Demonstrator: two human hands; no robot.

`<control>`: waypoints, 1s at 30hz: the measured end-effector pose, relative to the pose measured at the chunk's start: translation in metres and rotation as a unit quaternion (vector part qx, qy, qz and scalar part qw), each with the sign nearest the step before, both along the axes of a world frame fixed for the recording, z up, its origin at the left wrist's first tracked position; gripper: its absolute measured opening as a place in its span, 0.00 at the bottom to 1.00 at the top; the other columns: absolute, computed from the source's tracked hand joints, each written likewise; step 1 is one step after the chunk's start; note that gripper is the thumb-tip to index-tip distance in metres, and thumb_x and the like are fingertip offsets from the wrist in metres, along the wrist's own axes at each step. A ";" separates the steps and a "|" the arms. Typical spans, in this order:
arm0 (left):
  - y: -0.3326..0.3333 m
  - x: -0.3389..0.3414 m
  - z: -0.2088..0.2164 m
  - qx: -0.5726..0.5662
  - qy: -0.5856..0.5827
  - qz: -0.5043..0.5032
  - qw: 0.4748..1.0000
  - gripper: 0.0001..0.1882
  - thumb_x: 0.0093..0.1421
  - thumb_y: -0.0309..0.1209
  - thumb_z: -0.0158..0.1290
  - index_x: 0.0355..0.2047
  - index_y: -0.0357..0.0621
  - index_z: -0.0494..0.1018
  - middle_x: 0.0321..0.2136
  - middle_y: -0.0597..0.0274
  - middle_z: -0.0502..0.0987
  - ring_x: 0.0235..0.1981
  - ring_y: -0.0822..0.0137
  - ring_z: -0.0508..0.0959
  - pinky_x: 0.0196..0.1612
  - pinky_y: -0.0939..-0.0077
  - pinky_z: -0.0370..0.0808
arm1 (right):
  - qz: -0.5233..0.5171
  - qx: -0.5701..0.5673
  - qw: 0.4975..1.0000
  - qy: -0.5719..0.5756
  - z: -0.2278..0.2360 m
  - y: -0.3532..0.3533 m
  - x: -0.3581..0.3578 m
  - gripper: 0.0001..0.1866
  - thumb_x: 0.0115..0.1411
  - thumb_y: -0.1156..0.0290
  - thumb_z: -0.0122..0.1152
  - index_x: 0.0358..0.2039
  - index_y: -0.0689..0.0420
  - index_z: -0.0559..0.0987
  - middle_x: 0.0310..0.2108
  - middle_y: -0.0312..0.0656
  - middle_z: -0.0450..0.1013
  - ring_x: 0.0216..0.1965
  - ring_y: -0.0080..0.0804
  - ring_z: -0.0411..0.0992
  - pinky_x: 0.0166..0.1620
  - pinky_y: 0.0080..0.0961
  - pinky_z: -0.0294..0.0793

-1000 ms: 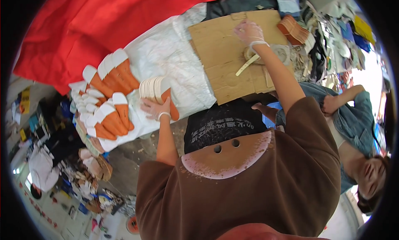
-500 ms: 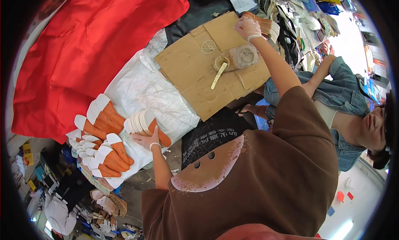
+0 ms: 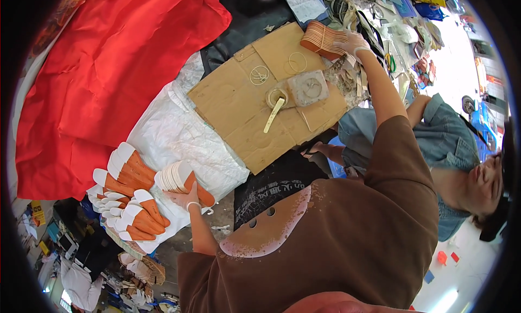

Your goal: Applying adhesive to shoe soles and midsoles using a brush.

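My left hand [image 3: 183,198], in a thin clear glove, is closed round a stack of insoles [image 3: 175,177] with white fronts and orange-brown heels, over the white sheet's near edge. My right hand [image 3: 354,43], gloved too, reaches to the far right and grips the right end of a stack of brown insole pieces [image 3: 321,40] at the cardboard's far corner. Its fingertips are partly hidden by the stack. Left of my left hand lie several fanned insoles [image 3: 133,172] of the same white and orange-brown kind.
On the cardboard [image 3: 228,104] are a round pot [image 3: 277,97] with a flat stick [image 3: 273,117], a clear lidded box [image 3: 308,88], and two elastic loops, one pale [image 3: 259,75] and one yellowish [image 3: 296,63]. Red cloth [image 3: 108,74] covers the left. A person in denim [image 3: 450,134] is at right.
My right hand has slid from the left part of the brown stack to its right end. A second elastic loop now shows on the cardboard. My left hand keeps its grip; the view has shifted slightly.
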State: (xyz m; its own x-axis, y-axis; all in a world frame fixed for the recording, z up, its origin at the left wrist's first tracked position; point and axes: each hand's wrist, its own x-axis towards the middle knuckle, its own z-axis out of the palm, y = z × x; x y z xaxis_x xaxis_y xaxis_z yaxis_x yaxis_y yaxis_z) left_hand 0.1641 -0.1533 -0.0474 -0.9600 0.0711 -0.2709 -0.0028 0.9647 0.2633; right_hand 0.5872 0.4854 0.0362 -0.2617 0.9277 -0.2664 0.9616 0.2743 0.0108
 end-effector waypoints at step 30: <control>0.004 0.003 0.003 -0.090 -0.048 0.051 0.994 0.72 0.37 0.45 0.72 0.69 0.55 0.27 0.60 0.35 0.56 0.60 0.39 0.61 0.62 0.53 0.62 | 0.262 0.084 0.942 -0.194 0.004 0.033 -0.037 0.54 0.34 0.51 0.75 0.62 0.49 0.60 0.50 0.46 0.65 0.55 0.45 0.64 0.56 0.46 0.64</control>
